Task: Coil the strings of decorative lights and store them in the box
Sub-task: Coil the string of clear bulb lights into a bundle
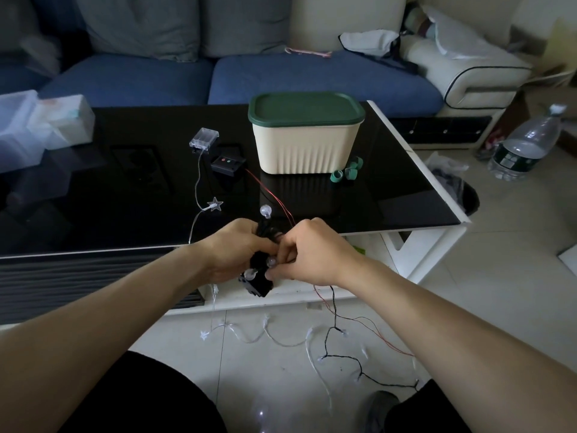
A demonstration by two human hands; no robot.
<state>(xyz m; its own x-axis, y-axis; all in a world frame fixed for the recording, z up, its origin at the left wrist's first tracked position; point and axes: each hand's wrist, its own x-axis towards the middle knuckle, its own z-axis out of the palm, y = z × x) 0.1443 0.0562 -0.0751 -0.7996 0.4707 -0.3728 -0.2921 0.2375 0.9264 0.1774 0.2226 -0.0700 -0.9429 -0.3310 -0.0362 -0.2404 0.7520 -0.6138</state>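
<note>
At the frame's centre my left hand (242, 248) grips a bundle of black-wired string lights with clear round bulbs (260, 273), fingers curled around it, while my right hand (304, 253) pinches the same wire beside it. The rest of the black wire trails over the floor at lower right. The cream ribbed plastic box with a closed green lid (304, 135) stands on the glossy black table (125, 189), upper centre.
</note>
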